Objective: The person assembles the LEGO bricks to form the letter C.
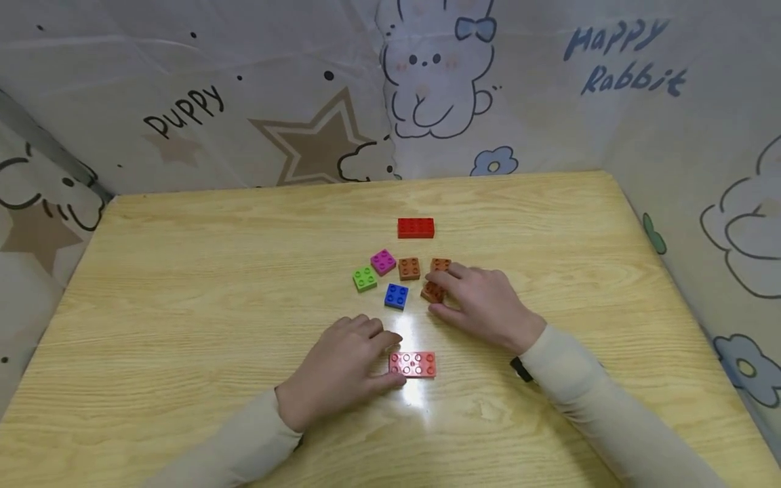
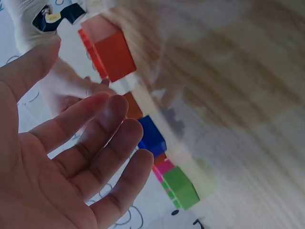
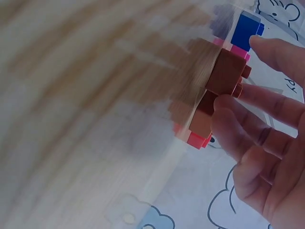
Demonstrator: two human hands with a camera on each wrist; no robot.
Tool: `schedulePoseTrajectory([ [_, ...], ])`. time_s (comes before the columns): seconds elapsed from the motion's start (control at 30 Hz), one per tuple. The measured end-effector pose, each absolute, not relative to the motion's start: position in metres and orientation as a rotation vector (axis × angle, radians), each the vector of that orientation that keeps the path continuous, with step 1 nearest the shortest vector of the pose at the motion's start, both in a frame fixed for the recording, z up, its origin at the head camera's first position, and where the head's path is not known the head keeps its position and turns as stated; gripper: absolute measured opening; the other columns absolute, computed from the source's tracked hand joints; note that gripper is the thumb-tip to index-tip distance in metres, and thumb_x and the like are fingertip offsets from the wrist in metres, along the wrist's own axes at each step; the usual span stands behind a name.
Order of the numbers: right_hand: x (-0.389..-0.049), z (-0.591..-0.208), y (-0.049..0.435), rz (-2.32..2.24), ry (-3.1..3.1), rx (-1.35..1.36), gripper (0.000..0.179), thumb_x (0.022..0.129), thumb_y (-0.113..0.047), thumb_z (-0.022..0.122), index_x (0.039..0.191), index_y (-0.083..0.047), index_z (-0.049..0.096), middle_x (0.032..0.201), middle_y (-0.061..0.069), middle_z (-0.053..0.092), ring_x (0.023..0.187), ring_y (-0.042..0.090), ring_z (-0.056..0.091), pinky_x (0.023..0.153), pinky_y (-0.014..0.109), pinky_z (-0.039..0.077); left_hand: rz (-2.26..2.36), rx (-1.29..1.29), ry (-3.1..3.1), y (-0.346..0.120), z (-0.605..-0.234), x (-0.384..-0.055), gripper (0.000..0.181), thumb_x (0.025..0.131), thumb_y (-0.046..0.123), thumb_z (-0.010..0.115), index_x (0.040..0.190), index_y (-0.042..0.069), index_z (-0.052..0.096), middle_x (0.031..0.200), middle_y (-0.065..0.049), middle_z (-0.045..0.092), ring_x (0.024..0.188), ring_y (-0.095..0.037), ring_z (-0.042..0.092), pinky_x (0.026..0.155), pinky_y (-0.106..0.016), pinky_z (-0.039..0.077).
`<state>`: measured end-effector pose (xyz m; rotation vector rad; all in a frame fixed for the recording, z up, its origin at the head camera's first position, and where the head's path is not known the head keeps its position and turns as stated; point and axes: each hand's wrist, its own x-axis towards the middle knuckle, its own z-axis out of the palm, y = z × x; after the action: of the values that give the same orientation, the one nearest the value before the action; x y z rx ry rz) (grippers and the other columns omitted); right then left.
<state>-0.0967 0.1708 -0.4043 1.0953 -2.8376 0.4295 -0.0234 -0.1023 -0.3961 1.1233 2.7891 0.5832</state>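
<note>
My left hand holds nothing; its relaxed thumb and fingers stand apart astride the left end of a long red block, probably to guard its place. My right hand, half spread and gripping nothing, sets its fingertips at the near orange block and far orange block, presumably adjusting their spacing. A blue block lies left of that thumb.

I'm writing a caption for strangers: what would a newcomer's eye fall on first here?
Likely the near red brick, with the left hand at its left end. Next, mid-table, a green brick, a magenta brick, a blue brick and three brown bricks, the right hand partly covering two of them. Beyond these lies the far red brick.
</note>
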Motion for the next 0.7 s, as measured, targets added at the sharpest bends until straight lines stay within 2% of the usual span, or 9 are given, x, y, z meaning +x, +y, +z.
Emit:
schedulePoseTrajectory([
  [0.23,-0.096,-0.403,0.164,0.392,-2.873,1.064,0.043,0.095,-0.028,0.088,0.128,-0.003,0.074,0.101,0.013,0.073,0.07,0.024,0.069,0.053,0.037,0.056,0.498,1.114,2.79,-0.094,-0.402,-0.022,0.04,0.094,0.045,0.086,0.111,0.01,0.076,0.109,-0.005,0.072,0.103,-0.024,0.067,0.093,-0.046,0.057],
  [0.4,-0.097,-0.405,0.162,0.364,-2.867,1.075,0.045,0.093,-0.027,0.09,0.126,-0.003,0.073,0.096,0.012,0.07,0.065,0.022,0.065,0.052,0.037,0.055,0.464,1.088,2.791,-0.089,-0.402,-0.022,0.038,0.091,0.042,0.089,0.102,0.01,0.073,0.099,-0.003,0.068,0.095,-0.022,0.065,0.085,-0.041,0.056],
  [0.7,-0.095,-0.402,0.161,0.387,-2.903,1.063,0.041,0.093,-0.022,0.088,0.126,-0.002,0.073,0.103,0.014,0.073,0.071,0.024,0.069,0.057,0.04,0.059,0.478,1.016,2.765,-0.084,-0.4,-0.024,0.036,0.09,0.041,0.091,0.096,0.011,0.071,0.091,0.001,0.064,0.086,-0.019,0.061,0.081,-0.04,0.056],
])
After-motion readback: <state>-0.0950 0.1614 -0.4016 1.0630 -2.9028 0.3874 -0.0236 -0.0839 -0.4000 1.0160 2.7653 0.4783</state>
